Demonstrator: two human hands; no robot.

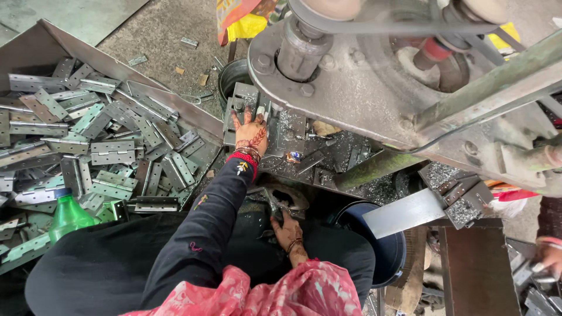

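My left hand (250,133) lies flat, fingers spread, on a grey hinge plate (243,96) resting on the press machine's bed (304,146), just under the large machine body (363,88). My right hand (288,229) sits low near my lap, fingers closed around a small metal hinge (273,203). Both wrists wear bangles, and the left arm has a black sleeve.
A big metal tray (52,35) at left is heaped with several grey hinges (111,152). A green plastic bottle (67,215) stands at its near edge. A dark blue bucket (380,248) sits at lower right, a metal pot (233,75) behind the bed. Another person's hand (547,254) shows at far right.
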